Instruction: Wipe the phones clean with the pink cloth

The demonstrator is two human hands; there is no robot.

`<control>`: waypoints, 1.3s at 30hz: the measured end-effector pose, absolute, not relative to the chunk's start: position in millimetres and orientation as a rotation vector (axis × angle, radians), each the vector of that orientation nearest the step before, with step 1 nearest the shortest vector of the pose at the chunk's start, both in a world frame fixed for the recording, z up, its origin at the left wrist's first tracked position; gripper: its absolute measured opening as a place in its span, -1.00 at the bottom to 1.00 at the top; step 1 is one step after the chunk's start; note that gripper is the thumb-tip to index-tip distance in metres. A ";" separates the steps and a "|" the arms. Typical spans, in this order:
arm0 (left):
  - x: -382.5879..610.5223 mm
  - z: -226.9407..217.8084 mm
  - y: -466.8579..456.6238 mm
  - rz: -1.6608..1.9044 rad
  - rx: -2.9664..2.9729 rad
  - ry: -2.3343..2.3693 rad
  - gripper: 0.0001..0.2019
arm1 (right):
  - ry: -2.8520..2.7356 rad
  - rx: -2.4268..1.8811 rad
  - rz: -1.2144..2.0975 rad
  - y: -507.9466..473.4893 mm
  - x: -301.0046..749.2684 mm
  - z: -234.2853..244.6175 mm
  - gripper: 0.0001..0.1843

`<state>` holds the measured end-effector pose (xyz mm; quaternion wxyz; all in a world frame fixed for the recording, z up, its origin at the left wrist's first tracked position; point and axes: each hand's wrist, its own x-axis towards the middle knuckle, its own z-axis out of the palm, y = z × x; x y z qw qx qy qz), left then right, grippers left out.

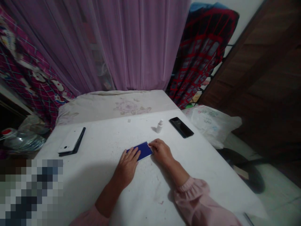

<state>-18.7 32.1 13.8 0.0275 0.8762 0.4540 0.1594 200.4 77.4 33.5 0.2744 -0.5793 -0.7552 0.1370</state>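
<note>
A flat blue rectangular item (143,148) lies on the white table (101,147) in front of me. My left hand (127,165) rests flat over its near left end, fingers stretched out. My right hand (161,151) sits at its right end with the fingers curled and pressed down on the corner. Both sleeves are pink.
A small white bottle (160,126) and a black phone (181,127) lie beyond the hands to the right. A white phone stacked on a dark one (71,141) lies at the left. A bed (113,105), purple curtain and a plastic bag (209,124) surround the table.
</note>
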 end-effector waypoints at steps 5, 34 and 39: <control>-24.3 15.8 37.3 0.466 2.748 1.388 -0.51 | -2.053 -1.467 0.248 89.1 194.6 30.2 -0.75; 2.1 12.1 21.7 0.625 2.553 1.521 -0.64 | -1.966 -1.377 0.241 6.3 197.3 21.2 -0.64; 3.7 10.8 21.4 0.653 2.545 1.512 -0.65 | -1.966 -1.417 0.220 22.3 195.6 21.2 -0.63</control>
